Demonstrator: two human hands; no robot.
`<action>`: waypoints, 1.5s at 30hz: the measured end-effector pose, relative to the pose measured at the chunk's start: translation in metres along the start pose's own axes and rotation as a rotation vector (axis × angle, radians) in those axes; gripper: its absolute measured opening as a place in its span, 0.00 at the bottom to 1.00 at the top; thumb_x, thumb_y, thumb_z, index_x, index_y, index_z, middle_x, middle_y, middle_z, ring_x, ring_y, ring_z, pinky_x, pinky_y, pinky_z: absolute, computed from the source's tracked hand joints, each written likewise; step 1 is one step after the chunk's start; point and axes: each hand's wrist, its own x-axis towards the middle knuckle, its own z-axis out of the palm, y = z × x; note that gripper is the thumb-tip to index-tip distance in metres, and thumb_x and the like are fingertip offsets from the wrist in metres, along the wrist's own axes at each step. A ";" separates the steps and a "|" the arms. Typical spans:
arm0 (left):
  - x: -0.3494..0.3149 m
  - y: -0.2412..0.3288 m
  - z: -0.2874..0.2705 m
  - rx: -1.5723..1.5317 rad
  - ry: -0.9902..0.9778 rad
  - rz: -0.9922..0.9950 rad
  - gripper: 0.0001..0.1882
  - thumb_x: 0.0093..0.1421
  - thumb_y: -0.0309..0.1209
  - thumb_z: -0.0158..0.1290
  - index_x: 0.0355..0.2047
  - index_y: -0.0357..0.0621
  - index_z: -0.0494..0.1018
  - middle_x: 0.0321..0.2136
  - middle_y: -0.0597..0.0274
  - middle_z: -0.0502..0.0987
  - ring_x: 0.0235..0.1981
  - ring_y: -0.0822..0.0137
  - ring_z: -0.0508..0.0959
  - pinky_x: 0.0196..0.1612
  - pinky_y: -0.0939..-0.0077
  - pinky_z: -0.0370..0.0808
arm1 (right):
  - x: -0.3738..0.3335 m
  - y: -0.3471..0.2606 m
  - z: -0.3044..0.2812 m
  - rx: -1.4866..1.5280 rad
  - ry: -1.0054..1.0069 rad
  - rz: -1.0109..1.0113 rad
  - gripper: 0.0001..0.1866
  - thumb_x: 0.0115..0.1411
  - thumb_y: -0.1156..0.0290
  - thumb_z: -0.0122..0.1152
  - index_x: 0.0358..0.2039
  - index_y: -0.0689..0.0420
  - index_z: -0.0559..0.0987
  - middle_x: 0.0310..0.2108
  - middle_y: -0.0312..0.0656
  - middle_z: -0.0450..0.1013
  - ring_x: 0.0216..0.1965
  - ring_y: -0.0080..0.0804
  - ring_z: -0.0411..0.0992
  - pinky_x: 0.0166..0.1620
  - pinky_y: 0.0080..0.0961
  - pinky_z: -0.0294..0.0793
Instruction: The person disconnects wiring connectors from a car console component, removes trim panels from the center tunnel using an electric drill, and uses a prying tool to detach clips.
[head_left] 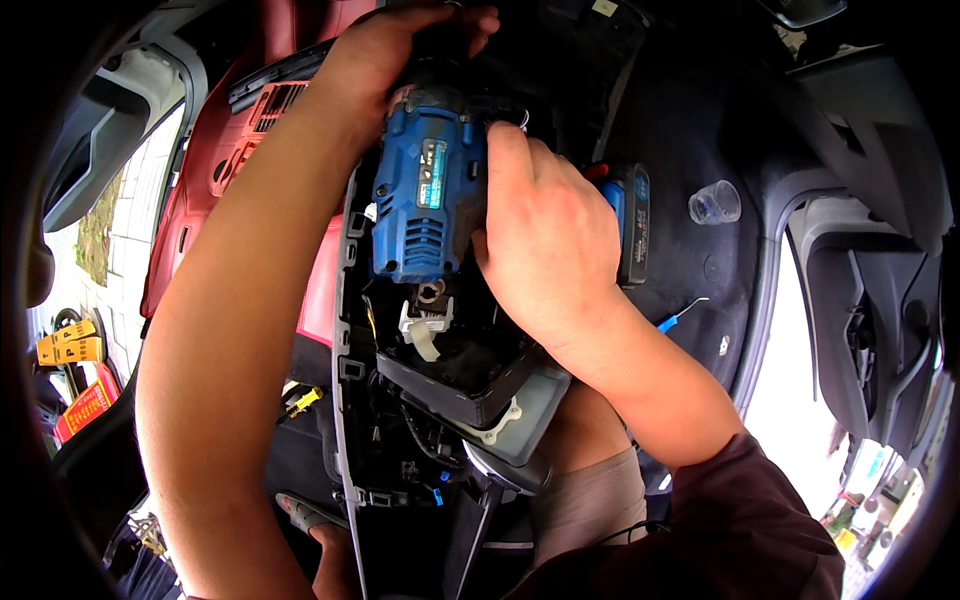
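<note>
Gripping one blue power tool with right fingers

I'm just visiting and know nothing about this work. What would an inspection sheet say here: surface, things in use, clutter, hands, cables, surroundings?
Surface: the dark surface at right bears a clear cup and a blue-handled hooked tool.
Job's things: blue power tool, over a partly dismantled black console; white fitting near its rear.
Clutter: small yellow item, lower left.
Hands: right hand grips the blue power tool; left hand is by its front end, its grip unclear.
Cables: black wiring in the console's lower part.
Surroundings: car interior with red upholstery; left door and right door open.
</note>
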 end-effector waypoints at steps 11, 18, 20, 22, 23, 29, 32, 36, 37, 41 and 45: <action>0.006 0.003 -0.026 0.024 -0.199 0.008 0.22 0.76 0.30 0.50 0.64 0.26 0.69 0.55 0.47 0.81 0.43 0.66 0.85 0.50 0.77 0.84 | 0.002 -0.006 0.001 -0.031 -0.013 -0.023 0.11 0.56 0.74 0.62 0.41 0.61 0.77 0.30 0.43 0.77 0.32 0.35 0.81 0.36 0.29 0.81; 0.010 -0.001 -0.010 0.027 -0.029 0.007 0.18 0.75 0.29 0.48 0.57 0.25 0.73 0.46 0.47 0.84 0.39 0.59 0.84 0.46 0.67 0.85 | 0.000 -0.003 0.004 -0.036 0.019 -0.017 0.10 0.56 0.74 0.62 0.39 0.60 0.77 0.29 0.41 0.76 0.31 0.35 0.80 0.35 0.29 0.81; 0.010 -0.001 -0.007 0.015 -0.003 0.011 0.18 0.75 0.29 0.49 0.56 0.25 0.73 0.45 0.47 0.84 0.39 0.59 0.84 0.46 0.67 0.85 | 0.000 -0.002 0.004 -0.038 0.027 -0.020 0.10 0.56 0.74 0.62 0.39 0.59 0.77 0.29 0.41 0.76 0.31 0.35 0.80 0.35 0.29 0.81; 0.010 0.001 -0.009 0.017 -0.028 0.007 0.17 0.75 0.29 0.49 0.56 0.25 0.74 0.45 0.47 0.84 0.39 0.59 0.84 0.46 0.67 0.84 | 0.001 -0.002 0.005 -0.038 0.020 -0.019 0.10 0.56 0.74 0.62 0.39 0.59 0.77 0.29 0.41 0.76 0.31 0.35 0.80 0.35 0.29 0.81; 0.011 0.001 -0.009 0.018 -0.041 0.005 0.17 0.75 0.29 0.49 0.56 0.25 0.74 0.45 0.47 0.84 0.39 0.59 0.84 0.45 0.67 0.84 | 0.001 -0.001 0.005 -0.038 0.017 -0.019 0.10 0.56 0.74 0.62 0.39 0.59 0.77 0.29 0.41 0.76 0.31 0.34 0.80 0.35 0.29 0.81; 0.016 0.005 -0.014 -0.015 -0.074 -0.068 0.19 0.75 0.29 0.49 0.59 0.25 0.72 0.45 0.46 0.84 0.38 0.59 0.84 0.44 0.68 0.84 | 0.002 -0.005 0.005 -0.043 0.018 0.011 0.09 0.55 0.74 0.64 0.37 0.59 0.76 0.30 0.41 0.76 0.31 0.35 0.80 0.35 0.29 0.82; 0.015 0.007 -0.021 -0.112 -0.184 -0.109 0.21 0.75 0.29 0.49 0.63 0.25 0.69 0.47 0.46 0.83 0.40 0.58 0.85 0.46 0.66 0.85 | 0.007 -0.010 0.001 -0.044 -0.060 0.023 0.09 0.54 0.75 0.64 0.35 0.60 0.75 0.29 0.44 0.78 0.31 0.37 0.82 0.34 0.30 0.83; 0.012 0.018 -0.019 -0.264 -0.217 -0.197 0.24 0.75 0.29 0.49 0.65 0.26 0.65 0.53 0.45 0.81 0.47 0.55 0.85 0.50 0.63 0.87 | 0.019 -0.020 -0.010 0.090 -0.158 0.093 0.09 0.53 0.77 0.66 0.33 0.61 0.75 0.27 0.47 0.79 0.29 0.41 0.83 0.31 0.31 0.84; 0.012 0.022 -0.019 -0.267 -0.203 -0.219 0.24 0.75 0.28 0.49 0.66 0.27 0.65 0.54 0.44 0.80 0.49 0.55 0.85 0.50 0.62 0.87 | 0.021 -0.023 -0.015 0.137 -0.156 0.114 0.09 0.52 0.77 0.66 0.32 0.61 0.74 0.26 0.48 0.80 0.29 0.42 0.83 0.31 0.31 0.84; 0.020 0.026 -0.010 -0.191 -0.101 -0.145 0.22 0.74 0.28 0.50 0.64 0.30 0.67 0.54 0.44 0.80 0.51 0.52 0.85 0.50 0.62 0.88 | 0.018 -0.028 -0.009 0.155 -0.105 0.128 0.09 0.52 0.78 0.67 0.32 0.60 0.74 0.25 0.47 0.79 0.29 0.40 0.83 0.31 0.30 0.84; 0.024 0.027 -0.003 -0.038 -0.026 -0.031 0.20 0.74 0.31 0.51 0.61 0.32 0.70 0.52 0.45 0.82 0.50 0.53 0.85 0.49 0.63 0.88 | 0.014 -0.022 -0.015 0.085 -0.121 0.102 0.09 0.52 0.77 0.66 0.32 0.60 0.74 0.25 0.46 0.79 0.29 0.38 0.82 0.30 0.29 0.83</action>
